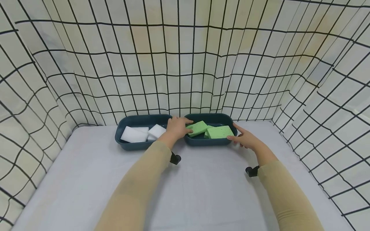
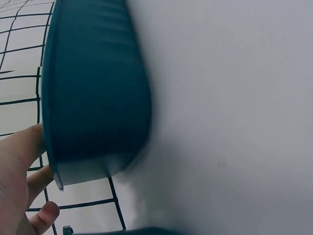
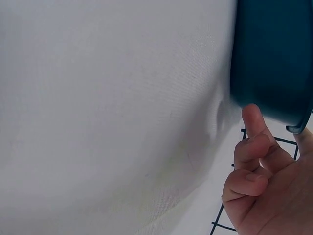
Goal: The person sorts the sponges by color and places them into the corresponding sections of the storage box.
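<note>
A dark teal plastic bin (image 1: pixel 206 142) stands at the back of the table, with several green sponges (image 1: pixel 219 132) inside. My left hand (image 1: pixel 177 127) grips its left end, two digits reaching over the rim beside a tilted green sponge. In the left wrist view, the fingertips (image 2: pixel 38 134) pass out of sight behind that rim. At the other end my right hand (image 1: pixel 245 138) holds the right front corner. The right wrist view shows one finger (image 3: pixel 253 117) against the bin's outer wall, while other fingers lie curled beneath.
A matching teal bin (image 1: pixel 130 146) holding several white sponges (image 1: pixel 134 134) stands left of the first one, partly behind my left hand. Black wire mesh (image 1: pixel 179 64) rises behind and on both sides. White cloth (image 1: pixel 208 192) covers the table.
</note>
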`<control>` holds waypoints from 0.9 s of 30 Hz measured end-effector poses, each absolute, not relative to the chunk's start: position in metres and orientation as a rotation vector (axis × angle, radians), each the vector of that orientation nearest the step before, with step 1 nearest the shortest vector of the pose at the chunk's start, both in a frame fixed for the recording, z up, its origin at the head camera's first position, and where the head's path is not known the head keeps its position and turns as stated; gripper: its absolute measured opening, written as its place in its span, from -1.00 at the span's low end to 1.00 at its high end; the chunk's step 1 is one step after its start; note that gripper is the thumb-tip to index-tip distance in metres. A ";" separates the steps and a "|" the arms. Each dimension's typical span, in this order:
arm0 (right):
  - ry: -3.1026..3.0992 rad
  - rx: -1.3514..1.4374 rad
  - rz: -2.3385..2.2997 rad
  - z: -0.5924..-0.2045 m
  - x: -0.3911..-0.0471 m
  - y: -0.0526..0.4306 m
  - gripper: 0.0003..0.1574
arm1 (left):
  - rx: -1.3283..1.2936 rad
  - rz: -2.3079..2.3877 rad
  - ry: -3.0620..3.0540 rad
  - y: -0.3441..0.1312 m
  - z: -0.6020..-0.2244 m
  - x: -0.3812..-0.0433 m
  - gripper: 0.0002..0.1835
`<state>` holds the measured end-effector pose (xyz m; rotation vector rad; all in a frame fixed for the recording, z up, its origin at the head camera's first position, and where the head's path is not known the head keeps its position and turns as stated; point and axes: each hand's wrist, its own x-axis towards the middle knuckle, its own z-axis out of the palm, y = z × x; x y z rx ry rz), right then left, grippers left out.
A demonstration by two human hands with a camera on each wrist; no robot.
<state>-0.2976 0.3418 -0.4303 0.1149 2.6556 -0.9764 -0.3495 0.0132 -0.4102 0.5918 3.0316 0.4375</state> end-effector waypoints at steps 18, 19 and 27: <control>2.683 0.059 -0.985 -0.431 -0.300 0.354 0.33 | 0.694 0.590 3.058 0.008 -0.395 -0.331 -0.35; 2.687 0.059 -0.983 -0.431 -0.299 0.355 0.33 | 0.695 0.594 3.059 0.008 -0.394 -0.329 -0.36; 2.754 0.083 -0.918 -0.427 -0.290 0.360 0.32 | 0.700 0.570 3.060 0.003 -0.393 -0.322 -0.34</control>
